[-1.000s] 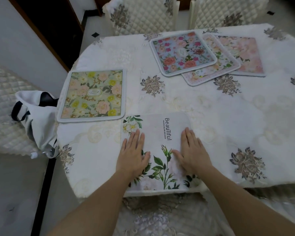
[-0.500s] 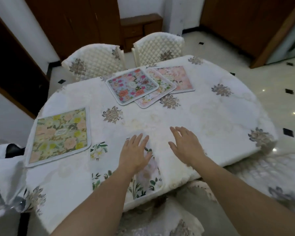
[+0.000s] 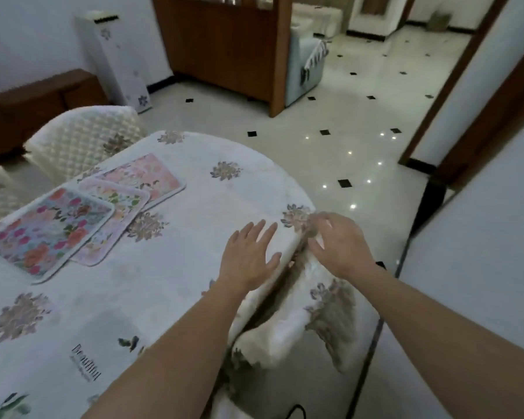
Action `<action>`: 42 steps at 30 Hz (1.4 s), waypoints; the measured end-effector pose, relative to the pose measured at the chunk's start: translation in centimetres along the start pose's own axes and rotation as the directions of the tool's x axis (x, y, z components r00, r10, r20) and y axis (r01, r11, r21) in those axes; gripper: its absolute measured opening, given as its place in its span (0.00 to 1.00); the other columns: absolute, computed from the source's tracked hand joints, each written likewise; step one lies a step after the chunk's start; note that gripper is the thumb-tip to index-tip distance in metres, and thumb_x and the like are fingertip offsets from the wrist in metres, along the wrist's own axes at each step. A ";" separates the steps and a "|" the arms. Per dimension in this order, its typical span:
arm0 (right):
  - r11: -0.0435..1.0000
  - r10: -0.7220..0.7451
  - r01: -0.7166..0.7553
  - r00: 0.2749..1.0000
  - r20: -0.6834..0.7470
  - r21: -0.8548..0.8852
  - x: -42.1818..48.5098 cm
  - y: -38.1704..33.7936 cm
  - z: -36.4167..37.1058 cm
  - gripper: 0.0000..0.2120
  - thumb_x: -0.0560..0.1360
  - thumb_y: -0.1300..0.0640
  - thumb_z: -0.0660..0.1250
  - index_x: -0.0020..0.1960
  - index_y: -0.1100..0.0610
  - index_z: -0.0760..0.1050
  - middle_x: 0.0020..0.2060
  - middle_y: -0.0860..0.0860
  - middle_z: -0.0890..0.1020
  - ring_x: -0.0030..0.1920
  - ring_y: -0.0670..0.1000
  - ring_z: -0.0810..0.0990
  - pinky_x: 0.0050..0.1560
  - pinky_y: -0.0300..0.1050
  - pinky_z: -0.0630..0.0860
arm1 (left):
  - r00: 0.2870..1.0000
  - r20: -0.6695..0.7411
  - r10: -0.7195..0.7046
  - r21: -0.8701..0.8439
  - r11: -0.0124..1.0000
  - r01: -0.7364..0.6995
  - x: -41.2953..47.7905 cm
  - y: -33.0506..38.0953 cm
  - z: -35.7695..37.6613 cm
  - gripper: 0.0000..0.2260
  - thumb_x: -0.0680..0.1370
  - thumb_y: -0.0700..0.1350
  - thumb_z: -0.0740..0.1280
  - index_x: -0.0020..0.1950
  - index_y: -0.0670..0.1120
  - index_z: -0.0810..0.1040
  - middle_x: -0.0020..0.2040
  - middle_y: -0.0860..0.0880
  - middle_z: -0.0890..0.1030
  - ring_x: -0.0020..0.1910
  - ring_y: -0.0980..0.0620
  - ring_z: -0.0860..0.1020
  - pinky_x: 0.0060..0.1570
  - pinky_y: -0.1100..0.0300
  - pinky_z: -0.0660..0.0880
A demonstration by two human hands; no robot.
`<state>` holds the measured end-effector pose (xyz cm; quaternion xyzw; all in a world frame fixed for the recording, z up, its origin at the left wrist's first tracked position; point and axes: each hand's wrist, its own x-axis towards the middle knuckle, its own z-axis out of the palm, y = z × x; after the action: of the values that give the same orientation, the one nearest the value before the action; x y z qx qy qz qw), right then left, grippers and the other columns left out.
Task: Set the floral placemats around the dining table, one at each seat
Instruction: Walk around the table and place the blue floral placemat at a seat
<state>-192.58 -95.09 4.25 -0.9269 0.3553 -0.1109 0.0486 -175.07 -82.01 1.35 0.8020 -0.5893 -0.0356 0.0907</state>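
Three floral placemats overlap at the far left of the table: a blue one (image 3: 49, 231) on top, a pale one with pink flowers (image 3: 118, 207) under it, and a pink one (image 3: 146, 176) behind. A white placemat printed "Beautiful" (image 3: 58, 373) lies near me at the bottom left. My left hand (image 3: 248, 258) rests flat and open on the white tablecloth (image 3: 194, 237) near the table's right edge. My right hand (image 3: 336, 246) is just past that edge, fingers curled on a fold of the tablecloth; it is blurred.
A quilted white chair (image 3: 82, 137) stands at the far side behind the mats, and a cloth-covered seat (image 3: 330, 316) sits under the table's right edge. Beyond lie a tiled floor (image 3: 345, 131), a wooden partition (image 3: 224, 46) and a door frame (image 3: 466, 95).
My view has swung to the right. Both hands left the white "Beautiful" mat and moved to the table's right edge. The yellow mat is out of view.
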 end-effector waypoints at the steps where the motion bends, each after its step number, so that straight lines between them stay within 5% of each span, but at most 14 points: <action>1: 0.999 0.046 -0.046 0.999 -0.010 -0.008 -0.1 2.3 -0.6 0.23 0.74 0.49 0.66 0.66 0.56 0.74 0.60 0.57 0.79 0.60 0.59 0.77 0.61 0.57 0.73 | 0.999 -0.008 0.047 0.004 0.999 -0.046 1.7 1.7 0.1 0.28 0.80 0.61 0.52 0.79 0.56 0.53 0.79 0.50 0.59 0.77 0.47 0.57 0.74 0.49 0.56; 13: 0.878 0.464 -0.459 0.886 0.007 -0.136 -3.9 22.7 -5.5 0.33 0.74 0.39 0.51 0.74 0.52 0.64 0.70 0.54 0.71 0.69 0.56 0.68 0.71 0.57 0.62 | 0.898 0.013 0.439 0.011 0.898 -0.440 18.4 22.3 2.6 0.29 0.80 0.61 0.54 0.79 0.54 0.53 0.78 0.49 0.60 0.77 0.46 0.58 0.74 0.48 0.58; 18: 0.840 0.524 -0.519 0.852 -0.012 -0.161 -4.9 27.4 -6.7 0.28 0.77 0.43 0.59 0.74 0.52 0.64 0.70 0.55 0.70 0.70 0.56 0.67 0.72 0.58 0.59 | 0.848 0.048 0.527 0.050 0.847 -0.529 22.2 27.0 3.9 0.29 0.80 0.61 0.54 0.79 0.54 0.52 0.79 0.49 0.60 0.77 0.46 0.58 0.74 0.48 0.58; 30: 0.807 0.559 -0.556 0.828 -0.047 -0.198 0.8 34.8 -8.0 0.28 0.78 0.44 0.58 0.75 0.52 0.62 0.71 0.54 0.70 0.72 0.55 0.66 0.73 0.57 0.57 | 0.815 0.110 0.570 0.055 0.815 -0.577 32.8 33.6 4.0 0.29 0.80 0.61 0.54 0.79 0.54 0.52 0.79 0.48 0.60 0.77 0.46 0.57 0.74 0.47 0.58; 42: 0.795 0.593 -0.579 0.805 0.032 -0.179 16.5 51.0 -6.0 0.28 0.79 0.43 0.56 0.77 0.50 0.59 0.73 0.51 0.67 0.73 0.52 0.63 0.74 0.54 0.55 | 0.822 0.110 0.559 0.088 0.818 -0.568 56.9 35.7 7.2 0.29 0.80 0.61 0.53 0.79 0.54 0.51 0.78 0.48 0.60 0.77 0.45 0.58 0.74 0.46 0.60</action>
<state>-215.13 -144.09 4.34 -0.7760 0.6301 -0.0213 0.0210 -192.57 -147.26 3.77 0.5935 -0.8044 -0.0044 0.0268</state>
